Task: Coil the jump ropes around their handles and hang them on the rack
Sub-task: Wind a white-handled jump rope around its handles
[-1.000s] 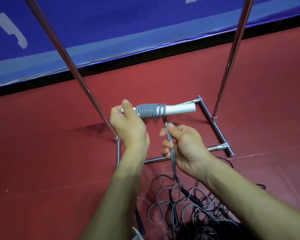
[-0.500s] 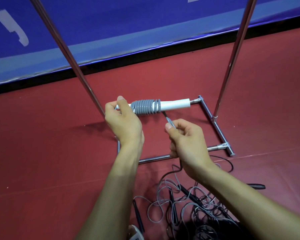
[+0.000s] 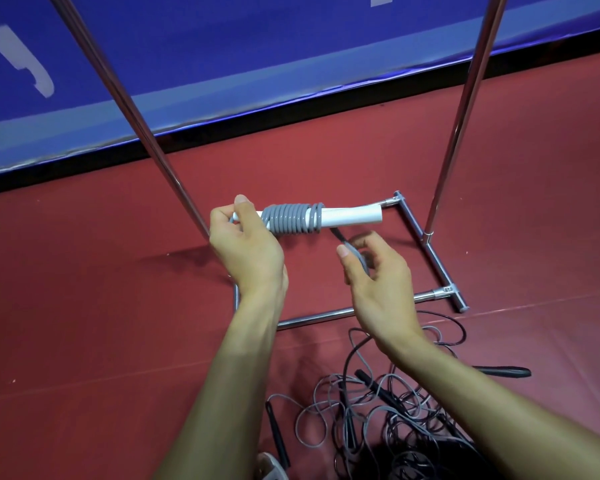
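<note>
Grey cord (image 3: 291, 220) sits in tight turns around the white handles (image 3: 347, 218). They are held in the air above the red floor (image 3: 84, 306), between the two posts of the rack (image 3: 426, 244). In the head view, the long axis of the handles runs almost left to right, with the right end a little higher. The left hand (image 3: 250, 251) grips the left end, fingers curled round it and thumb on top, so that end is hidden. The coil covers the middle part, and the right part is bare white.

The free length of this cord leaves the right edge of the coil and goes down and to the right into the right hand (image 3: 378, 282). That hand is just below the bare part and does not touch it. Its thumb and curled fingers pinch the cord; how tightly, I cannot tell. I judge that the coming turn must land on the bare part, right of the coil. The right hand is therefore the nearer one, and it should carry the cord over the axis. More ropes (image 3: 395, 403) lie tangled on the floor near the person, not yet coiled.
</note>
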### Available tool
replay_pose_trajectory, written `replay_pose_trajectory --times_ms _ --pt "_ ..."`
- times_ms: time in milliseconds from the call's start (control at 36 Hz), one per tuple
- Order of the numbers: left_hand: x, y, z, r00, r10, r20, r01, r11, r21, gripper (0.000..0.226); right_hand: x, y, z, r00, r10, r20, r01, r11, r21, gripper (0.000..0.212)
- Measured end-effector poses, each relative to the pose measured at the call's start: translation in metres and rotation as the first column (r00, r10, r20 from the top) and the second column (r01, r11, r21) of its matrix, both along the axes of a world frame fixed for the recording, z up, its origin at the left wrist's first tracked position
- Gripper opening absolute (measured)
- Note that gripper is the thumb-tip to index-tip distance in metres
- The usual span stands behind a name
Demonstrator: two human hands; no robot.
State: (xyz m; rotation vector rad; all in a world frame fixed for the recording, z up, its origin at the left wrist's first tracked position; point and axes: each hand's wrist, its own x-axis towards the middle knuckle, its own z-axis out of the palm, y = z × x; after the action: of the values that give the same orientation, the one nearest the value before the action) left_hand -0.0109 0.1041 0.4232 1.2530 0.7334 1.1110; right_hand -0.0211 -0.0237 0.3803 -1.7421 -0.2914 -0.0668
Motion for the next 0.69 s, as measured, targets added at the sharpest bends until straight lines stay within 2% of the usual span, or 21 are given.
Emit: replay_pose_trajectory --times_ms 111,250,306,389,500,694 --pt "0.000 0.001 0.000 1.000 0.003 -0.004 -0.003 1.000 -0.002 0.029 0.001 -0.001 0.000 1.000 0.005 0.013 -0.004 0.998 -0.055 0.022" --pt "0.000 0.006 -0.001 1.000 0.027 -0.011 -0.027 0.998 0.049 0.030 0.000 0.003 0.000 0.965 0.108 -0.238 -0.107 0.994 0.018 0.024" --pt "0.000 0.009 -0.002 0.999 0.033 -0.018 -0.032 0.997 0.066 0.030 0.000 0.004 0.005 0.919 0.175 -0.353 -0.137 0.982 0.132 0.026" --pt "0.000 0.011 -0.002 0.998 0.055 -0.027 -0.052 0.994 0.100 0.030 -0.004 0.004 0.016 0.792 0.320 -0.519 -0.128 0.919 0.372 0.025" --pt "0.000 0.014 -0.003 0.996 0.072 -0.043 -0.067 0.990 0.122 0.028 -0.008 0.004 0.025 0.715 0.411 -0.566 -0.117 0.868 0.482 0.019" --pt "-0.003 0.013 0.000 0.997 0.060 -0.051 -0.052 0.989 0.139 0.027 -0.002 0.001 0.022 0.725 0.381 -0.574 -0.158 0.903 0.399 0.023"
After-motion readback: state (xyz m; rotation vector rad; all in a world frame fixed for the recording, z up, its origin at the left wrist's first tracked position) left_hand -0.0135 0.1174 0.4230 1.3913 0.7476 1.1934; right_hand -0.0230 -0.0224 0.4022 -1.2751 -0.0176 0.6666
